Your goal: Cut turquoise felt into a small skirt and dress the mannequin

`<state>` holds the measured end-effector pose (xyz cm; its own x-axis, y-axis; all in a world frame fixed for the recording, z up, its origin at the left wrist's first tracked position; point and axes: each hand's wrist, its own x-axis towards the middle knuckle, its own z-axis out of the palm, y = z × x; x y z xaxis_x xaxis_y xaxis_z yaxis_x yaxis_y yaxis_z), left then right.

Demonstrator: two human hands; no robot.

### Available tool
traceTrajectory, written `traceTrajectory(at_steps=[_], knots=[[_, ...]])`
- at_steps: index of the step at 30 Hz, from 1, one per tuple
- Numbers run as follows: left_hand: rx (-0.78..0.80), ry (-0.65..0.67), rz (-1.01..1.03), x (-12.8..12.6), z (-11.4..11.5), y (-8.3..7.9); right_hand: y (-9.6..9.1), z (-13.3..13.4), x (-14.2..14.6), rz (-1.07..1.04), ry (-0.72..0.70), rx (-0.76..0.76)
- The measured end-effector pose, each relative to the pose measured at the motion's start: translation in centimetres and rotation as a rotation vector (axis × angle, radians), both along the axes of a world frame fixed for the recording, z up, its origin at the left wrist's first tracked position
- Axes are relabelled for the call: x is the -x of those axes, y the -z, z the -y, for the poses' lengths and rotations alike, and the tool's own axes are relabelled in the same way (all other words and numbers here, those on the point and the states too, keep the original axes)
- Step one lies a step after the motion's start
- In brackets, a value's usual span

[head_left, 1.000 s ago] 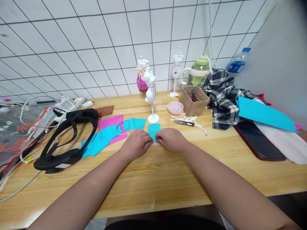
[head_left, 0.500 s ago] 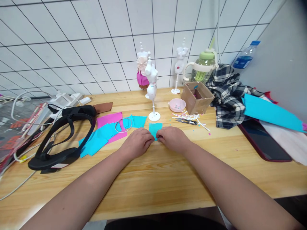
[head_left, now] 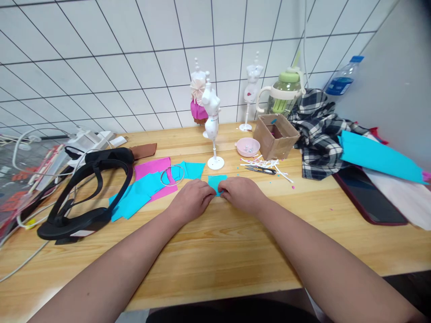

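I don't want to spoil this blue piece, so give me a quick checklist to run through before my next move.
1. Both hands at the blue piece: ok; left hand and right hand are at its near edge.
2. Firm pinch on that edge: cannot tell; the fingers hide it.
3. Blue piece apart from the front mannequin: ok; bare wood shows between it and the base.
4. Snips out from under the hands: ok; they lie beyond the right hand.
5. Loose scraps tidied: not ok; white strips lie scattered around the snips.
6. Pink bowl upright: ok.
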<state>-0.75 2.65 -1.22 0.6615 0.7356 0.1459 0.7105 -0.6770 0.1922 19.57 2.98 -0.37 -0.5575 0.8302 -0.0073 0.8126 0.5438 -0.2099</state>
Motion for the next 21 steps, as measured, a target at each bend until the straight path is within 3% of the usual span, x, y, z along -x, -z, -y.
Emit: traceTrajectory(at_steps=[21], knots=[[-0.035, -0.035, -0.021, -0.05, 0.05, -0.14, -0.15, -0.05, 0.11, 0.023, -0.013, -0.013]])
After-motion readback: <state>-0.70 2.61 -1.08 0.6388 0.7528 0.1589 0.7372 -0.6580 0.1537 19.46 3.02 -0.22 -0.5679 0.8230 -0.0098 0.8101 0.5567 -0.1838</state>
